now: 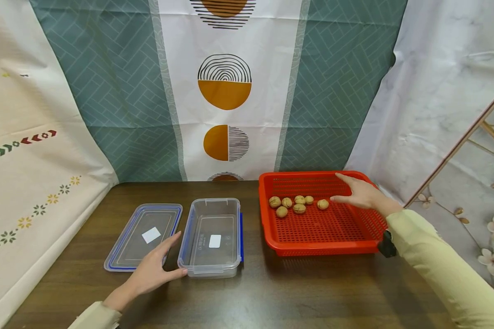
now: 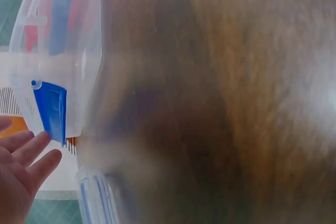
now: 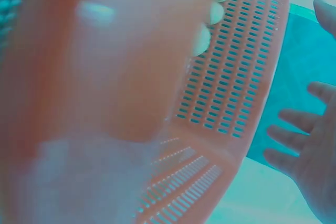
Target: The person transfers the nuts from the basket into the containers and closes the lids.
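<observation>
A clear plastic food container (image 1: 213, 233) stands lidless on the table, a blue clip (image 2: 51, 109) hanging from its side. My left hand (image 1: 151, 270) is at its front left corner, thumb tip right by the rim and fingers extended along the left side. Over the right part of a red plastic basket (image 1: 313, 250), my right hand (image 1: 362, 194) hovers with thumb and fingers spread, holding nothing. Several walnuts (image 1: 299, 209) lie in the basket's left half; one walnut (image 1: 323, 204) sits closest to the right thumb.
Left of the container, its clear lid (image 1: 125, 249) with a blue seal lies flat on the brown wooden table (image 1: 247, 301). Patterned curtains (image 1: 226, 151) hang behind the table and at both sides. A dark band (image 1: 387, 244) is worn on the right wrist.
</observation>
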Motion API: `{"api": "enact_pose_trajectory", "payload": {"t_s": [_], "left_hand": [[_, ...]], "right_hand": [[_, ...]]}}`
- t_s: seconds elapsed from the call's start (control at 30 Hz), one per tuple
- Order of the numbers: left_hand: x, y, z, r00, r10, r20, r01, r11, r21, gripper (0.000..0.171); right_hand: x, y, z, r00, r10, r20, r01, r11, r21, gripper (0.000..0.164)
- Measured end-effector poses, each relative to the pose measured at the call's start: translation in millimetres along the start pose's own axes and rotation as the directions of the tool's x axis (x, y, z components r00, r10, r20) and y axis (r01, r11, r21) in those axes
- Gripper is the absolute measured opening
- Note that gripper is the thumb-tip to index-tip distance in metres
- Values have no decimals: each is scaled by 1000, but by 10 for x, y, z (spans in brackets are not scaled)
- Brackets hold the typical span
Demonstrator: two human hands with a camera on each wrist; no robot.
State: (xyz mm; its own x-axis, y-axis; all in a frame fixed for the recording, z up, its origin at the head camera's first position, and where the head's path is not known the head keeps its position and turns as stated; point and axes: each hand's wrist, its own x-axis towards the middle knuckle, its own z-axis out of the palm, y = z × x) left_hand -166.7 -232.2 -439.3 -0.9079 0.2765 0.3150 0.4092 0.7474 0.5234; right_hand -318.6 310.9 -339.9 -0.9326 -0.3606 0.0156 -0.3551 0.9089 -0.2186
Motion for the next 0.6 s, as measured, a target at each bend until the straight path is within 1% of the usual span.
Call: {"api": "enact_pose_trajectory", "payload": {"t_s": [0.17,0.37,0.6], "left_hand": [[3,16,51,1000,-11,-12,10,1000,-25,90],[21,32,99,1000,-30,5,30,999,-31,85],[10,43,121,999,-51,-1,51,998,-46,82]], "right_hand": [[67,-17,-27,1000,11,14,-12,999,53,91],[201,-72,-25,999,5,32,-9,993,121,91],[336,-167,16,997,3,77,-23,966,257,89]]}}
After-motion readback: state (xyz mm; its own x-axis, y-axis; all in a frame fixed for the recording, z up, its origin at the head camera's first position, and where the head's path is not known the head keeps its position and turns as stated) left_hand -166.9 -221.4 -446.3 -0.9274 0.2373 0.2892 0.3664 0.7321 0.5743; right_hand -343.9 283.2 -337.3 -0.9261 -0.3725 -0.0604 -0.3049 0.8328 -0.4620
